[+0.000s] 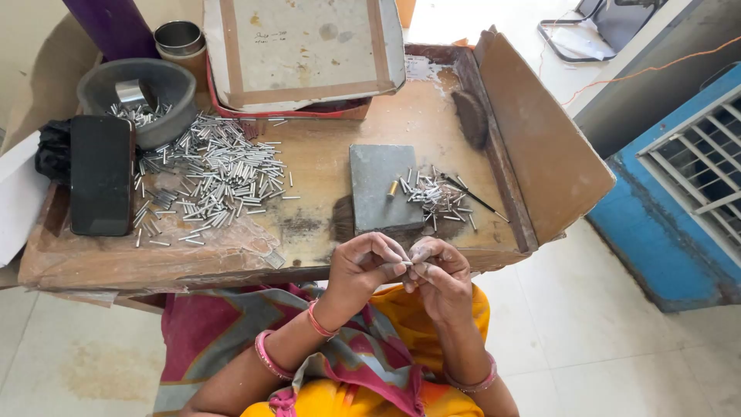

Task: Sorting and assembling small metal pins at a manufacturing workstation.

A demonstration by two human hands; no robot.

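Metal tube (407, 264), tiny, pinched between both hands over the bench (324, 166) edge: left hand (363, 266) and right hand (438, 274) each have a tight fingertip grip on it. Small pile (438, 197) by the stone block (380, 189), way bigger heap (216, 177) left

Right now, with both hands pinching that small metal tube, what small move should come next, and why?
Probably set the small metal tube on the grey block: left hand and right hand pinch it just below the block, beside a small pile of tubes.
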